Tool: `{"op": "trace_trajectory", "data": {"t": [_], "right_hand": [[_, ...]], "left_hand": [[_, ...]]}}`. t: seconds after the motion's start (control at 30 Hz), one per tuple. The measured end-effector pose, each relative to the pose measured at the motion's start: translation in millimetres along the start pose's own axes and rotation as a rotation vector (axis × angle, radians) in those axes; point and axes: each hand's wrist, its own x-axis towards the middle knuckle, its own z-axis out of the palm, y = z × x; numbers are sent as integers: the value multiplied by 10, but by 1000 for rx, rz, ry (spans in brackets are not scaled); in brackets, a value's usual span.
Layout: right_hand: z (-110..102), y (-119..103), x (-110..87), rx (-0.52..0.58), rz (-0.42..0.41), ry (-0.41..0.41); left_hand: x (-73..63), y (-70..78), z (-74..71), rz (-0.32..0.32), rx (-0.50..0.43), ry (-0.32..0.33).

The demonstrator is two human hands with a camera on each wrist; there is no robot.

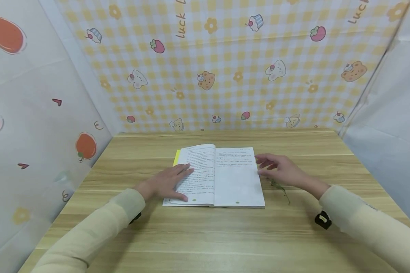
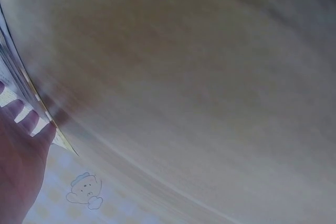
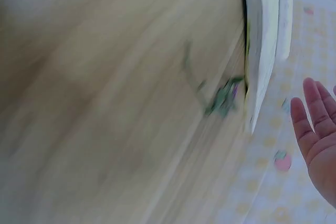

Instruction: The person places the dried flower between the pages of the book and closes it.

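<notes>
An open book with printed pages lies on the table, a yellow cover edge showing at its upper left. My left hand rests with fingers spread on the left page. At the right edge of the book, my right hand has slightly bent fingers and holds nothing that I can see; whether the fingertips touch the pages I cannot tell. Below that hand lies a thin green plant sprig. In the right wrist view the sprig is blurred, with a small purple spot, beside the book's page edges.
The wooden table reaches back to a yellow checked cloth with cartoon prints. White cloths hang on both sides, the left one with fruit prints. A black strap piece shows under the right sleeve.
</notes>
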Motion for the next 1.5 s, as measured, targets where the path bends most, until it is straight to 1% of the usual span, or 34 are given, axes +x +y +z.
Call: {"op": "trace_trajectory", "data": {"t": [0.1,0.23,0.4,0.5,0.63,0.67,0.8,1.1,1.3,1.5], "right_hand": [[-78,96,-110,41,61,47],[-118,235,-254,94,110,87],[-101,370,-391,117,174,95],[-81,425,-448,88,188,93],[-50,476,-498,88,197,81],[-43,485,-505,97,204,81],[-30,511,-522,87,192,76],[-44,555,-493,-53,225,27],[-22,583,-467,-124,213,43],[-3,540,-455,-125,249,61]], "left_hand": [[-1,2,-2,6,-3,6],[4,-3,7,10,-2,6],[8,-10,9,0,-5,-5],[3,-7,6,-2,-13,-5],[-4,-4,12,-2,-16,-10],[-6,-5,15,-2,-15,-11],[1,-2,24,0,-10,-8],[11,1,39,-2,-14,-5],[11,-18,61,-1,-9,1],[6,-13,52,-3,-6,0]]}}
